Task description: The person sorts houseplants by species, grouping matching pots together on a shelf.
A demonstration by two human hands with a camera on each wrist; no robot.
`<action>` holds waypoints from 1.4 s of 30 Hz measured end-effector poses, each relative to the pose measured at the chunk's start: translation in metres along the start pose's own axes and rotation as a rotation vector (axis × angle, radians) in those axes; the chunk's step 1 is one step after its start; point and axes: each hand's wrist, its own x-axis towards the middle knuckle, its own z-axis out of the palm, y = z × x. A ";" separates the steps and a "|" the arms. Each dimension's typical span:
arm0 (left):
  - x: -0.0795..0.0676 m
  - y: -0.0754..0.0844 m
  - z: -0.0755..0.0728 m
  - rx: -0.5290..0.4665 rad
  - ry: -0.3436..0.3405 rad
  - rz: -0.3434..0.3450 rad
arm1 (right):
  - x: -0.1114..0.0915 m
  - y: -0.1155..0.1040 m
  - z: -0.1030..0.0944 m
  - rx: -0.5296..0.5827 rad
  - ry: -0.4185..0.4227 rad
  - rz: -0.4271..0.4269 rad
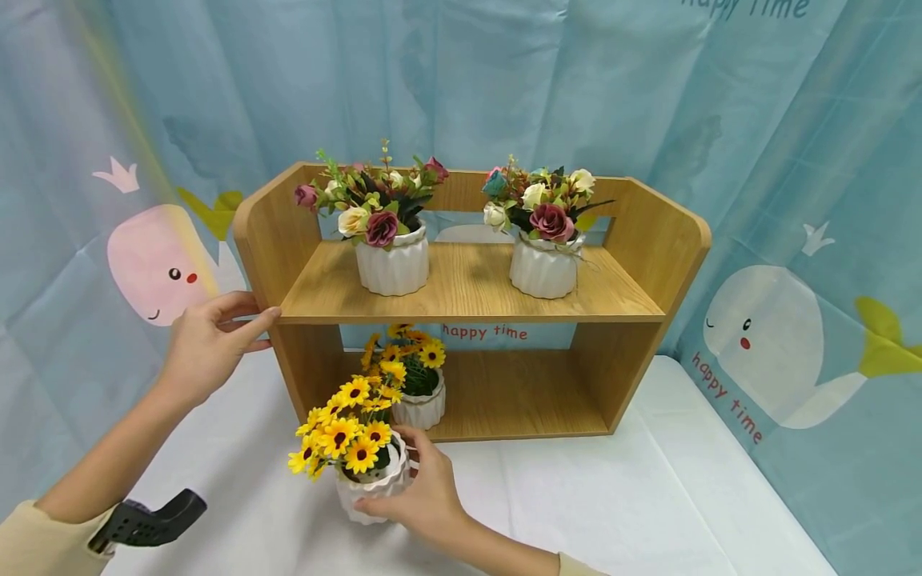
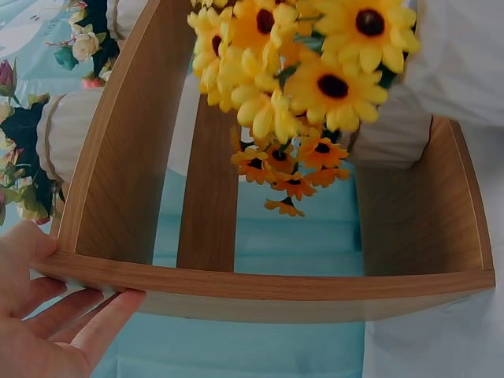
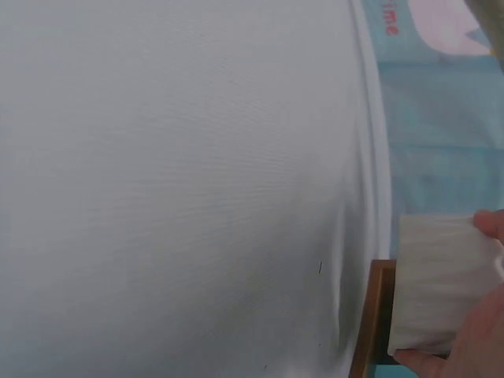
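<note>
My right hand [image 1: 430, 496] grips a white fluted pot of yellow sunflowers [image 1: 374, 480] by its sides, in front of the shelf's lower left. The right wrist view shows the same pot [image 3: 437, 283] between thumb and fingers. My left hand [image 1: 216, 340] holds the left side panel of the wooden shelf [image 1: 284, 360], thumb on the front edge; in the left wrist view its fingers [image 2: 102, 323] lie along the panel's outer face. Behind the held pot, a second sunflower pot [image 1: 421, 406] stands on the lower level, partly hidden by the yellow blooms.
Two white pots of mixed roses, one at left [image 1: 394, 264] and one at right [image 1: 545, 268], stand on the upper level. A white cloth [image 1: 562, 504] covers the table. A blue printed curtain [image 1: 475, 88] hangs behind. A black strap piece [image 1: 154, 520] juts from the left wrist.
</note>
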 end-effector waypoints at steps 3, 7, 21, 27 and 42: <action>0.001 0.001 0.000 -0.004 -0.002 -0.002 | -0.003 0.002 -0.007 -0.002 0.003 -0.010; 0.001 0.002 0.001 -0.010 -0.009 -0.009 | -0.008 0.009 -0.017 -0.008 0.007 -0.021; 0.002 0.001 0.002 -0.059 0.001 0.000 | -0.026 0.022 -0.065 -0.075 0.063 0.009; 0.002 -0.002 0.002 -0.055 0.006 -0.001 | -0.030 0.025 -0.084 -0.103 0.109 0.018; 0.003 -0.003 -0.001 -0.046 0.000 -0.015 | -0.031 0.031 -0.122 -0.182 0.241 0.055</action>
